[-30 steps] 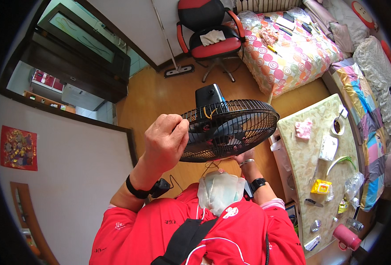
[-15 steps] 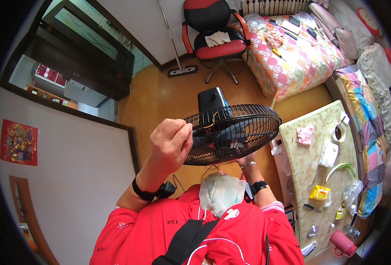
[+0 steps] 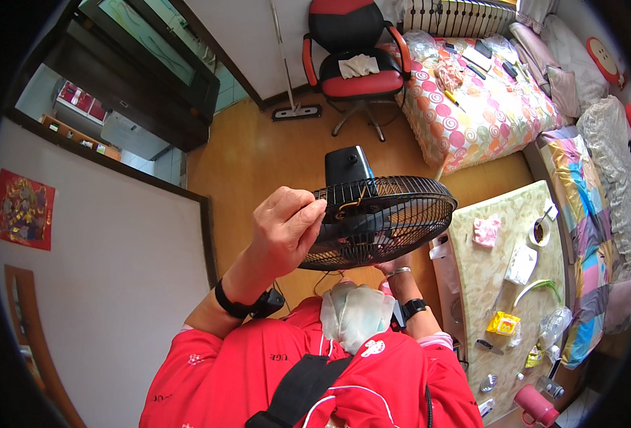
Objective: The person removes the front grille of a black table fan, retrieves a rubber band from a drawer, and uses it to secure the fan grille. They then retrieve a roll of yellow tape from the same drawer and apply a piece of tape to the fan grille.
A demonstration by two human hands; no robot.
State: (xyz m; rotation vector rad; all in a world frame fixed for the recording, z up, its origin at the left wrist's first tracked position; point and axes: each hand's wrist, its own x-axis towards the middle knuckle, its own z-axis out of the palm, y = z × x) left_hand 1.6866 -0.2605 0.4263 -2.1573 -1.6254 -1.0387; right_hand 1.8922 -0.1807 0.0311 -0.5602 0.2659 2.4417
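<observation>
A black electric fan (image 3: 387,221) with a round wire grille is in front of me, its face tilted and its dark motor housing (image 3: 347,166) on the far side. My left hand (image 3: 287,227) is closed round the left rim of the grille, thumb and fingers pinched together there. Beneath the lower right edge of the grille is my right hand (image 3: 395,265), with a bracelet at its wrist; the fan hides its fingers, so its grip cannot be made out. Dark straps sit on both forearms. A pale translucent bag (image 3: 357,315) lies against my red clothing below the fan.
On the right, a marble-patterned table (image 3: 465,278) bears a tape roll (image 3: 539,232), a yellow packet (image 3: 504,324), a knife (image 3: 489,347) and a pink mug (image 3: 536,405). Farther off are a red-black chair (image 3: 358,85), a flat mop (image 3: 295,112) and a cloth-covered bed (image 3: 465,128).
The view has shifted a little, so the table sits lower and more to the left. My left hand keeps its hold on the grille; the fan appears slightly lower and farther right in the picture.
</observation>
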